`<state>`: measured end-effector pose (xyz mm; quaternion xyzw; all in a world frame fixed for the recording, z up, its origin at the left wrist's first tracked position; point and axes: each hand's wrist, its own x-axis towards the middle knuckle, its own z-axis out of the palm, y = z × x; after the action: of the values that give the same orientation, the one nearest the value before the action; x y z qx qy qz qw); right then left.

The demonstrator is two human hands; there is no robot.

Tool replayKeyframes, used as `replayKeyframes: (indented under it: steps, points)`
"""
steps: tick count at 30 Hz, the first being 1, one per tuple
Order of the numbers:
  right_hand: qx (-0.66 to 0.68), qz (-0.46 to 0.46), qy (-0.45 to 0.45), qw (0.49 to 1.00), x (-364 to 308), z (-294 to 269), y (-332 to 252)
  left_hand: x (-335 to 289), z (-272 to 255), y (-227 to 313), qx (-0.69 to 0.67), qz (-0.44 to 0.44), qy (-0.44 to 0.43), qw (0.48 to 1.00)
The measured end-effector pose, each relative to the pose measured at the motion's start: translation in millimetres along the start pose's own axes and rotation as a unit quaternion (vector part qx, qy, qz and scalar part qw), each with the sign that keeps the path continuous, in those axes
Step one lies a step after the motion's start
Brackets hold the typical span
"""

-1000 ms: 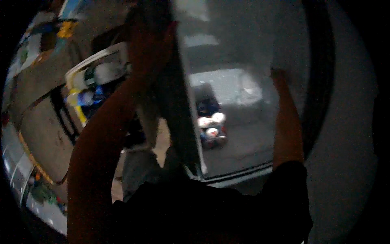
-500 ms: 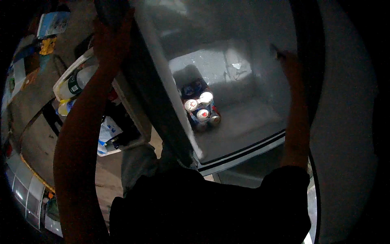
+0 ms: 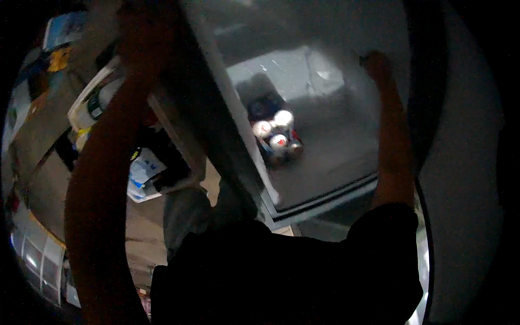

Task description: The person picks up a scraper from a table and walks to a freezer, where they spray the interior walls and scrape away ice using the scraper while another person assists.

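Observation:
A frosted, freezer-like compartment (image 3: 336,146) lies open below me. At its left side a cluster of several drink cans (image 3: 278,142) with pale tops stands on the bottom. My right hand (image 3: 377,65) is inside, near the right wall, its fingers closed around something small and dark that I cannot make out. Over the thick dark left edge (image 3: 216,130) of the compartment, my left hand (image 3: 143,38) lies in deep shadow, its fingers lost in the dark and blur.
On the left stands a pale open box (image 3: 184,176) holding a bottle (image 3: 100,103) and a white-and-blue packet (image 3: 145,168). Further off are a blue-and-white package (image 3: 65,30) and a yellow item (image 3: 59,58). A dark panel (image 3: 466,162) rises at the right.
My right hand has shifted slightly left and up along the compartment wall. The view has shifted a little, so the cans appear farther right and higher. My left hand stays at the edge.

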<state>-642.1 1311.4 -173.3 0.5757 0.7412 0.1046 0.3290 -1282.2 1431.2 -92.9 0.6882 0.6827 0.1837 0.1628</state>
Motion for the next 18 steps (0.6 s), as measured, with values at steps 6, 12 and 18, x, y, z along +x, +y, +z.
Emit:
replayKeyframes:
  steps: [6,12,18]
  points:
    - [0.342,0.082,-0.264,0.898,-90,-189,18,-1,-11,-30,0.031,-0.039,0.015,0.999]
    - [0.442,0.173,-0.371,0.798,-195,-248,6,-1,-4,-22,0.009,-0.031,0.006,0.999]
    - [0.357,0.148,-0.365,0.847,-220,-269,-39,-3,-4,-27,0.009,-0.037,0.005,0.999]
